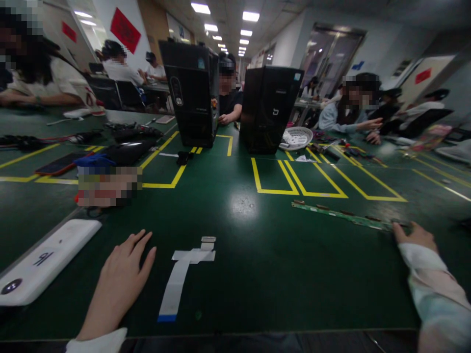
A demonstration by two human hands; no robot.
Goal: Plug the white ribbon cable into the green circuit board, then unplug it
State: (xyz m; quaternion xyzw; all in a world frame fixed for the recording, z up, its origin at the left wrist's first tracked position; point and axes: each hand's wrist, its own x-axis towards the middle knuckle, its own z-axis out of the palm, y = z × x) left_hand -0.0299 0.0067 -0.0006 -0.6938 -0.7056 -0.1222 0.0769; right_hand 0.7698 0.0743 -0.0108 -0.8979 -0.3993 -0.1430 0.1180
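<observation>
My left hand [123,274] lies on the green table with its fingers spread and nothing in it. Just right of it is a flat white ribbon cable [176,284] with a blue end, a crosswise strip and a connector at its far end. At the right, my right hand [414,235] has its fingers closed on the near end of a long, thin green circuit board [342,215]. The board points away to the left, towards the yellow tape marks.
Two black computer towers [193,98] [270,108] stand at the back middle. A white device [51,260] lies at the left, with a blurred pile and cables beyond. A white basket [297,137] sits behind the right tower. Other people sit around.
</observation>
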